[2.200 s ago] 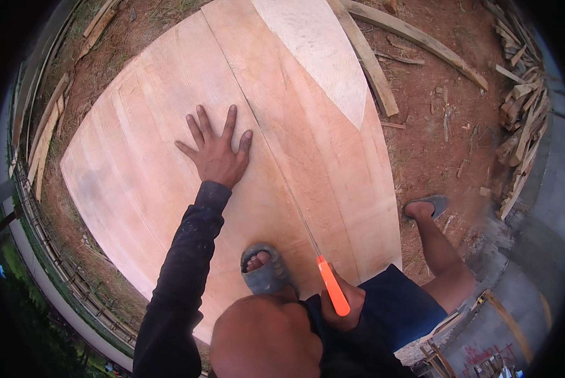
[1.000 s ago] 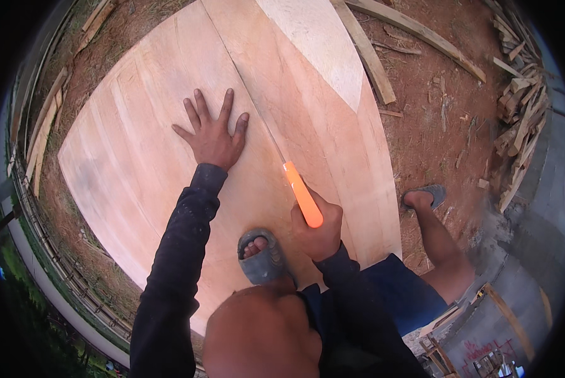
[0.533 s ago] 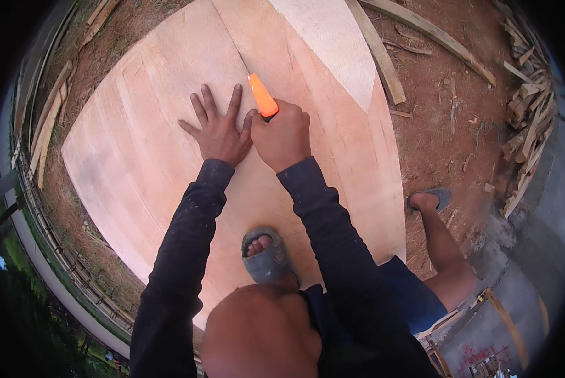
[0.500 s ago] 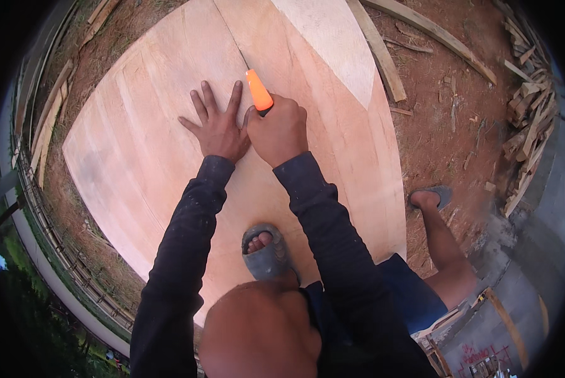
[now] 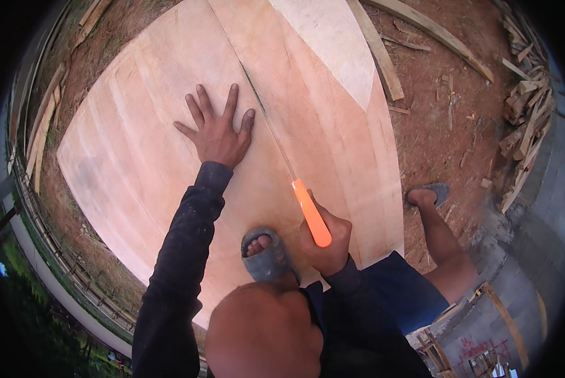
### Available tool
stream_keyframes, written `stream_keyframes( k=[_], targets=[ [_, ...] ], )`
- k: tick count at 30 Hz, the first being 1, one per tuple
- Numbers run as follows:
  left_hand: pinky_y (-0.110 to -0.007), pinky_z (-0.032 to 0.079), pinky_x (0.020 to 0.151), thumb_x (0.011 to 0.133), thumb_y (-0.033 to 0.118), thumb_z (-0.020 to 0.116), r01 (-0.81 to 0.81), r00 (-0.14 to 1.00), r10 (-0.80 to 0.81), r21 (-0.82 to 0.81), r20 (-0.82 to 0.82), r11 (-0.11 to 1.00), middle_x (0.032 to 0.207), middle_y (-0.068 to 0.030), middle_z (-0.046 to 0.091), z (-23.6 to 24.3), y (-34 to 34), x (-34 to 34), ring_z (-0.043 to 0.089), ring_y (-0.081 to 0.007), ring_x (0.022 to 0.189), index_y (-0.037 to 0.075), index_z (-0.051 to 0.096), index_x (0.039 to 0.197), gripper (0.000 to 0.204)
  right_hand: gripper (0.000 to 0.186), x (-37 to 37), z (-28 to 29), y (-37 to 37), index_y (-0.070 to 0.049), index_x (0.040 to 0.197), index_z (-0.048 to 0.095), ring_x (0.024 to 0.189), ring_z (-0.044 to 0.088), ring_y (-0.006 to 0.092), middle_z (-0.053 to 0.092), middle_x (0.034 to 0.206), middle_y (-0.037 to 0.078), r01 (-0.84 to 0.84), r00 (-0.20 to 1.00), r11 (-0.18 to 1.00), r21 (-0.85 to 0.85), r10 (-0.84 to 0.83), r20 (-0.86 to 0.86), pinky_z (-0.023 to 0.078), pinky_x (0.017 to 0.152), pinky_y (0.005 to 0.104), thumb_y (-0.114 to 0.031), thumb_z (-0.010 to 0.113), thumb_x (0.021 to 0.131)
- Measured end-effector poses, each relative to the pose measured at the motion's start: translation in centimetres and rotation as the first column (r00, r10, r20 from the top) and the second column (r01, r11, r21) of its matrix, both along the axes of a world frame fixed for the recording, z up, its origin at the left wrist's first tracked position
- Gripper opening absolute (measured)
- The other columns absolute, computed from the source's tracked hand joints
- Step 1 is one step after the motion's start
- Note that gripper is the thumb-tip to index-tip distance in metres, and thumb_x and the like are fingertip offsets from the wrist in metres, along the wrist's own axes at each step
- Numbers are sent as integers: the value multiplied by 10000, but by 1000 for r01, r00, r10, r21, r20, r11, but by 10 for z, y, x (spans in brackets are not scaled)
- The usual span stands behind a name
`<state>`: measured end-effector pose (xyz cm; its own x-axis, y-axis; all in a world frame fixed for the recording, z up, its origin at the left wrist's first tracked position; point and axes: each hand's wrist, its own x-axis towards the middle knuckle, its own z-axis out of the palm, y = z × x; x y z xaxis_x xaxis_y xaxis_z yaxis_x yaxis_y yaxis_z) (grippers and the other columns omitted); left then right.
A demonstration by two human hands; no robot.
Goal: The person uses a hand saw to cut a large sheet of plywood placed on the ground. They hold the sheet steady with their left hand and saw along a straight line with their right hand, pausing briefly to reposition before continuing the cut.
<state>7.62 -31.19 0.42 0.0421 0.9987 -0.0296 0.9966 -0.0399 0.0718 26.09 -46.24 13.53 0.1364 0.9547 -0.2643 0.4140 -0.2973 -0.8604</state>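
Observation:
My right hand (image 5: 333, 239) grips the orange handle of a handsaw (image 5: 309, 209) near my right knee. The saw's thin blade, seen nearly edge-on, stretches away from the handle along a straight slit (image 5: 222, 28) in a large plywood sheet (image 5: 137, 145). How deep the blade sits in the wood is hidden. Left of the slit, my left hand (image 5: 220, 133) lies flat on the sheet with its fingers spread, holding nothing. My foot in a grey slipper (image 5: 268, 257) rests on the plywood between my arms.
A paler patch (image 5: 333, 47) covers the sheet's far right part. Timber strips (image 5: 430, 34) lie on reddish soil beyond it, and a heap of wood offcuts (image 5: 528, 123) is at the right. My other slippered foot (image 5: 430, 196) stands on the ground, right of the sheet.
My right hand has drawn the saw back toward me, away from my left hand, and more of the blade shows. The left hand stays flat, almost in place.

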Motion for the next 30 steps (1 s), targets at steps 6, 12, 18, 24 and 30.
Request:
stream_keyframes(
  k=[6,12,18,24,30],
  targets=[
    [-840,59,1026,970,646,423,39,999,-40,56,3,998,1635,-236,134,-3,10,7,69,-478,1508,375,403,1512,607,201,-41,-53,147,77,999,662,493,531,254,573,644,212,50,994,990,134,-63,89,467,544,344,7,622,816],
    [-833,60,1035,972,638,429,6,1000,-6,29,-12,1000,1632,-238,140,-4,2,2,70,-475,1509,372,393,1518,609,350,14,24,-62,86,1128,678,517,583,149,604,660,132,59,995,997,41,-62,77,477,519,283,74,585,790],
    [-827,61,1045,973,618,458,-9,1000,9,11,-27,1000,1641,-215,126,-4,3,-1,47,-464,1514,371,369,1531,617,392,12,34,-57,89,1179,663,554,610,157,627,685,156,22,995,999,45,-26,101,490,543,278,73,589,794],
    [-834,51,1035,970,646,420,37,999,-39,59,34,998,1632,-241,142,0,13,14,72,-482,1507,371,394,1518,614,135,-35,-52,137,56,912,609,532,540,323,542,615,222,73,994,989,129,-83,72,463,544,363,-32,641,815],
    [-831,61,1038,975,634,433,0,1000,0,16,-16,1000,1635,-235,130,-8,-1,-6,72,-475,1508,365,380,1527,617,313,-4,-14,1,86,1143,667,556,517,77,561,639,56,108,991,993,45,-103,-88,446,523,258,58,586,841]
  ],
)
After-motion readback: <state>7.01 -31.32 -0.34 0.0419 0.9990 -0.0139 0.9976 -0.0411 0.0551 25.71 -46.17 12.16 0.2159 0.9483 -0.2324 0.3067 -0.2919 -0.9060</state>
